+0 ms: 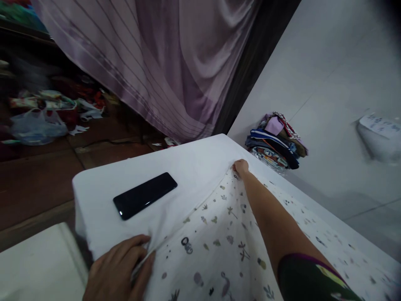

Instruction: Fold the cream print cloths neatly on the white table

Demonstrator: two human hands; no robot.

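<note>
A white cloth printed with small plants and animals [216, 234] lies over part of a white-covered table [200, 154]. At its far corner, my right hand [241, 167] is closed on the cloth, arm stretched forward, with the fabric raised in a fold toward it. My left hand [120, 267], low at the left, has the near part of the same edge between thumb and fingers. The edge runs in a slanting line from one hand to the other. A black smartphone [145, 195] lies on the white surface beyond my left hand, apart from both hands.
Purple curtains [175, 62] hang behind the table. A stack of folded clothes [275, 142] sits by the wall at the right. Plastic bags [39, 125] and loose items lie on the tiled floor at the left. A pale flat-topped object [40, 263] stands at the lower left.
</note>
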